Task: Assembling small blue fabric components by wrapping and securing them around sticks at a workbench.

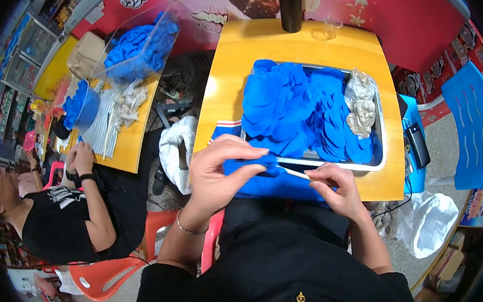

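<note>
My left hand (pixel 214 170) pinches a small blue fabric piece (pixel 269 161) between thumb and fingertips, just in front of the table's near edge. In my right hand (pixel 341 188), closed between thumb and fingers, is a thin white stick (pixel 293 172). The stick's far end meets the blue piece at my left fingertips; whether it is attached there I cannot tell. Beyond my hands a metal tray (pixel 381 134) holds heaps of round blue pieces (pixel 277 103) and crumpled clear plastic bags (pixel 361 104). Below my hands lies more blue material (pixel 278 188).
The yellow table (pixel 214 96) carries a black bottle (pixel 291 5) and a clear cup (pixel 332 26) at the back. A blue chair (pixel 472 127) stands right. Left, a person (pixel 59 216) sits at another table with a clear bin (pixel 143 51) of blue pieces. White sacks (pixel 426 224) rest on the floor.
</note>
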